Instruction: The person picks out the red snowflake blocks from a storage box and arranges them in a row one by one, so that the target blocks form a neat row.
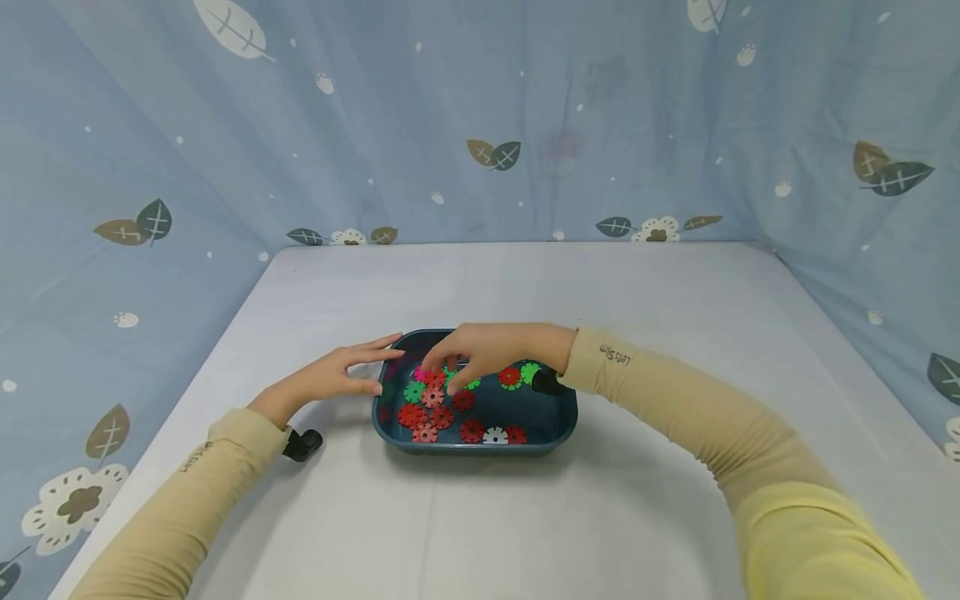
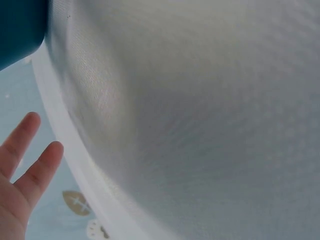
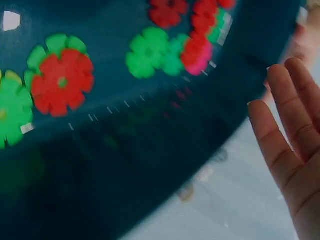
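A dark blue-green plastic tub [image 1: 465, 449] holds several flat, notched flower-shaped pieces, mostly red [image 1: 412, 415] and green [image 1: 413, 392], plus a white one [image 1: 495, 436]. My left hand [image 1: 322, 377] is at the tub's left rim with its fingers extended; whether they touch it I cannot tell. Over the left half of the tub hangs my right hand [image 1: 491, 346], fingers bent loosely downward and no piece visible in them. In the right wrist view, a red piece [image 3: 62, 82] overlaps a green one, and the visible fingers [image 3: 272, 145] look fairly straight.
The tub stands on a white-covered table [image 1: 480, 525]. A blue curtain [image 1: 420, 108] with leaf prints surrounds the table at the back and sides. Small black devices sit at both wrists, the left one [image 1: 303, 446] close to the tabletop.
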The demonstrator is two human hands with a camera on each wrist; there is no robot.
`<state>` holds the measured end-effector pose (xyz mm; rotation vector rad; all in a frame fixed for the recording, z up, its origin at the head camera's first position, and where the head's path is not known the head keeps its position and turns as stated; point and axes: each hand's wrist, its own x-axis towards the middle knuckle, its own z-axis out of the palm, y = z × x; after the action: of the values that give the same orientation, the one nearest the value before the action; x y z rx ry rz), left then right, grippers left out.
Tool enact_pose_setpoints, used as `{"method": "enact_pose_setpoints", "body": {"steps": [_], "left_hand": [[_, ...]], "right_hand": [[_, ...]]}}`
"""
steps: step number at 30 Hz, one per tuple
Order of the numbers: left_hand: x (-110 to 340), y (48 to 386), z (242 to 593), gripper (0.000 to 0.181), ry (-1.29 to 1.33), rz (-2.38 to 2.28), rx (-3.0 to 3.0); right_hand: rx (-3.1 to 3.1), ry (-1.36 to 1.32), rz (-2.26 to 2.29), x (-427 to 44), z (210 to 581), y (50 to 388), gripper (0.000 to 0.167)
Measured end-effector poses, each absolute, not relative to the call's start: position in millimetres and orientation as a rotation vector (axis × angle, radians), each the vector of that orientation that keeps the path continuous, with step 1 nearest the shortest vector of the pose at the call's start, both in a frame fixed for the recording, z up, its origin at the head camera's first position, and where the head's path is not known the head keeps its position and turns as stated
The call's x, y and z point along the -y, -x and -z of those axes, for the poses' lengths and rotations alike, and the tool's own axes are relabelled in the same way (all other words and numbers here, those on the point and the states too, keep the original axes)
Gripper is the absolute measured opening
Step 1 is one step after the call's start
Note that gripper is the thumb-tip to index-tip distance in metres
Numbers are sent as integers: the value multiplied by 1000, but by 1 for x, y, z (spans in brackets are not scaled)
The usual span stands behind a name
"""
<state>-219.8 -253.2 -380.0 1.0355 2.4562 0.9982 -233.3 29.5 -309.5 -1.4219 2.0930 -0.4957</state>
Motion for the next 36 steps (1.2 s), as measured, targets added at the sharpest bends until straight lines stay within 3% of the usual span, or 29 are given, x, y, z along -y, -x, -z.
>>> {"method": "enact_pose_setpoints", "body": {"steps": [11,22,36], "left_hand": [[254,219,381,55,-1048,-1009,-2429],[255,219,381,55,-1066,-990,-2436],[254,218,380,55,-1058,-979,-2440]], "right_hand": [[-2062,1647,458,-11,357,234,40],[-2025,2075,151,-2,374,242,36],[-2051,2109,-41,-4,377,247,34]]}}
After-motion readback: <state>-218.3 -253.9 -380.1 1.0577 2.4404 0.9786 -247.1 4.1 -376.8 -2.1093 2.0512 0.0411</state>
